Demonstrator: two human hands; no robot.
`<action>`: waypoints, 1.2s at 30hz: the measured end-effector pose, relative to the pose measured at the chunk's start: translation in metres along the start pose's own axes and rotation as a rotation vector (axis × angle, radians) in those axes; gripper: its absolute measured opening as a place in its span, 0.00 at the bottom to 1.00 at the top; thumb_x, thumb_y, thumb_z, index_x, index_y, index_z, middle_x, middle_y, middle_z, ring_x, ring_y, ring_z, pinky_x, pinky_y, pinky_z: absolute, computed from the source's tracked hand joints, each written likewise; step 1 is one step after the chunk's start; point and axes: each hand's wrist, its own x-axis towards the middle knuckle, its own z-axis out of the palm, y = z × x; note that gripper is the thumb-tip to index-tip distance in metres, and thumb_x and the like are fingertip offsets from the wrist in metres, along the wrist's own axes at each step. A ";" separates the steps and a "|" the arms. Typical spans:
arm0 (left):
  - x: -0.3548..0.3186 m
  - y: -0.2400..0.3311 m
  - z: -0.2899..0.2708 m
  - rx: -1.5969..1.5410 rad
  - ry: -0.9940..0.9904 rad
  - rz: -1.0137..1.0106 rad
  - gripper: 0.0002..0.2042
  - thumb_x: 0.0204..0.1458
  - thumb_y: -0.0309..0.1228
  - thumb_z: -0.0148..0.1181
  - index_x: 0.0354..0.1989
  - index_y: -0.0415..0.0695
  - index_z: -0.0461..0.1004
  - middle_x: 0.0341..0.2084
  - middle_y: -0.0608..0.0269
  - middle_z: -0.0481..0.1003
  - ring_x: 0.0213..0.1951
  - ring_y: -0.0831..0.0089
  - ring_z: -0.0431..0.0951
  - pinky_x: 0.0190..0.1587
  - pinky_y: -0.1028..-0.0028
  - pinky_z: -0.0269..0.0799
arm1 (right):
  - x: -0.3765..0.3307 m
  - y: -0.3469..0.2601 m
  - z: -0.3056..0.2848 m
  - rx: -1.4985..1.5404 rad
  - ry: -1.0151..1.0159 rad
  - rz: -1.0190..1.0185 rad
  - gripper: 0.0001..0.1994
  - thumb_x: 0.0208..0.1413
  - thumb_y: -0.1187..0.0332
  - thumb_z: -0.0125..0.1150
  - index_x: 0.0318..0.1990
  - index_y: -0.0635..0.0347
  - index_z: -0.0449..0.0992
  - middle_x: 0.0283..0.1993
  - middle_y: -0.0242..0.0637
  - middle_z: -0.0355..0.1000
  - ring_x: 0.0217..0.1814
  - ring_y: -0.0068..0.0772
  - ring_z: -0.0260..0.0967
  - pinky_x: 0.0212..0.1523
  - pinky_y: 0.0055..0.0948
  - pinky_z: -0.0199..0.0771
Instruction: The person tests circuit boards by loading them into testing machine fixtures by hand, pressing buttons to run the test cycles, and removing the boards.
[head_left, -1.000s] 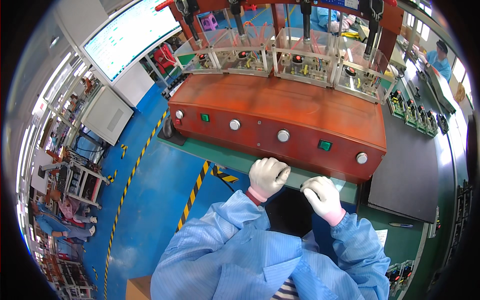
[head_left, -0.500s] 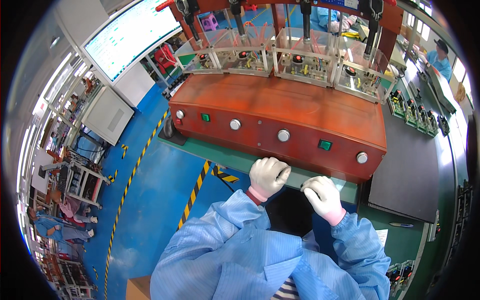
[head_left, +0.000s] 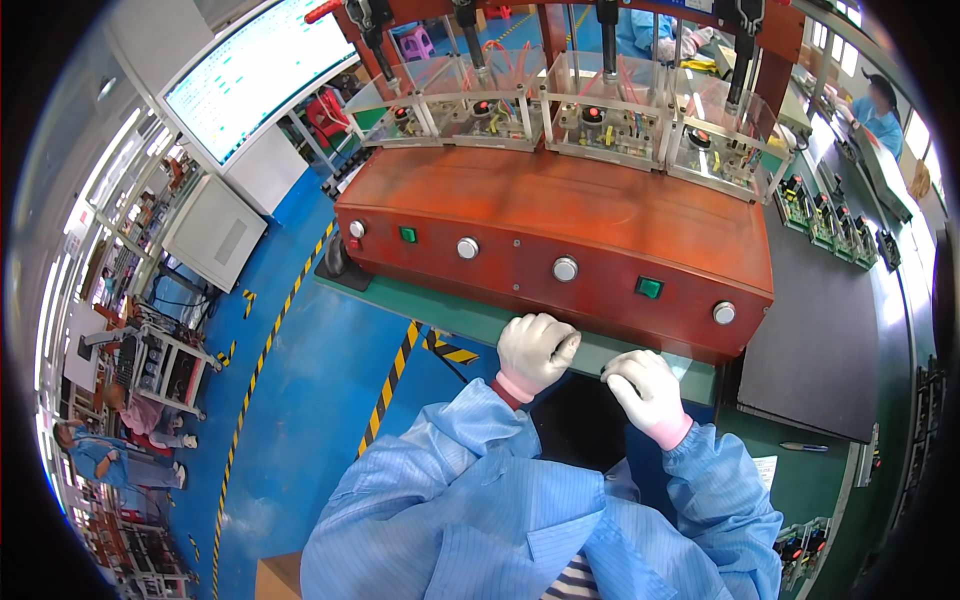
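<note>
Both my hands wear white gloves with pink cuffs, below blue sleeves. My left hand point(head_left: 537, 352) rests at the front edge of the green table point(head_left: 440, 308), its fingers curled in toward the thumb. I see nothing held in it. A short gap to the right, my right hand point(head_left: 645, 395) is loosely closed at the same edge, also with nothing visible in it. Just beyond them stands a red-orange test machine point(head_left: 560, 195) with round silver buttons and green switches on its front. On top, clear covers point(head_left: 610, 115) stand over circuit boards with black and red parts.
A black mat point(head_left: 805, 340) covers the bench on the right, with several circuit boards point(head_left: 825, 225) behind it. Below the mat lies a pen point(head_left: 803, 447). A large screen point(head_left: 265, 75) stands at the upper left. A co-worker point(head_left: 880, 115) is at the far right.
</note>
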 end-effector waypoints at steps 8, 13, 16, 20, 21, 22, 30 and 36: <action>0.002 0.006 -0.003 -0.015 -0.065 0.007 0.04 0.48 0.35 0.68 0.27 0.50 0.83 0.25 0.66 0.78 0.27 0.60 0.75 0.34 0.65 0.71 | -0.007 0.002 0.000 -0.047 0.035 -0.024 0.05 0.63 0.69 0.63 0.38 0.58 0.83 0.43 0.35 0.80 0.43 0.39 0.76 0.51 0.33 0.74; 0.000 -0.008 -0.001 0.022 -0.054 0.105 0.05 0.45 0.28 0.69 0.31 0.50 0.83 0.25 0.63 0.78 0.26 0.56 0.74 0.32 0.59 0.71 | -0.004 0.023 0.016 -0.051 0.165 -0.204 0.07 0.64 0.65 0.61 0.40 0.58 0.80 0.41 0.40 0.75 0.38 0.46 0.72 0.43 0.38 0.73; -0.002 -0.017 -0.008 0.000 -0.115 0.031 0.02 0.51 0.28 0.66 0.32 0.48 0.82 0.27 0.62 0.78 0.27 0.57 0.73 0.36 0.60 0.72 | 0.000 0.020 0.019 -0.091 0.228 -0.208 0.07 0.65 0.63 0.61 0.37 0.54 0.79 0.39 0.36 0.74 0.37 0.43 0.70 0.42 0.37 0.71; 0.000 -0.008 0.004 -0.091 -0.091 0.056 0.04 0.53 0.31 0.65 0.31 0.45 0.82 0.27 0.61 0.78 0.29 0.58 0.74 0.38 0.62 0.72 | -0.010 0.024 0.018 -0.126 0.233 -0.129 0.07 0.65 0.62 0.59 0.37 0.52 0.79 0.39 0.34 0.74 0.37 0.41 0.70 0.43 0.34 0.70; -0.001 -0.008 0.005 -0.093 -0.094 0.048 0.04 0.54 0.31 0.65 0.31 0.45 0.82 0.27 0.61 0.79 0.29 0.59 0.74 0.38 0.62 0.72 | -0.011 0.024 0.018 -0.136 0.226 -0.127 0.08 0.65 0.61 0.59 0.37 0.52 0.79 0.39 0.33 0.74 0.37 0.41 0.69 0.43 0.34 0.70; -0.001 -0.009 0.005 -0.091 -0.096 0.039 0.05 0.54 0.31 0.65 0.31 0.45 0.82 0.27 0.61 0.79 0.29 0.59 0.74 0.39 0.63 0.72 | -0.010 0.025 0.019 -0.144 0.218 -0.126 0.08 0.65 0.61 0.59 0.37 0.52 0.79 0.39 0.33 0.74 0.37 0.40 0.69 0.44 0.34 0.70; -0.004 -0.007 -0.002 -0.083 -0.109 0.031 0.05 0.55 0.31 0.64 0.32 0.43 0.82 0.28 0.61 0.79 0.30 0.60 0.75 0.40 0.64 0.73 | -0.011 0.019 0.026 -0.079 0.203 -0.095 0.10 0.64 0.60 0.58 0.35 0.53 0.78 0.38 0.35 0.74 0.37 0.43 0.70 0.42 0.36 0.71; -0.003 -0.011 0.003 -0.098 -0.144 0.033 0.05 0.56 0.30 0.64 0.32 0.43 0.82 0.29 0.62 0.80 0.31 0.61 0.76 0.41 0.65 0.73 | 0.008 -0.037 -0.076 -0.146 0.169 -0.204 0.12 0.63 0.62 0.59 0.28 0.57 0.74 0.29 0.37 0.72 0.30 0.49 0.68 0.35 0.44 0.73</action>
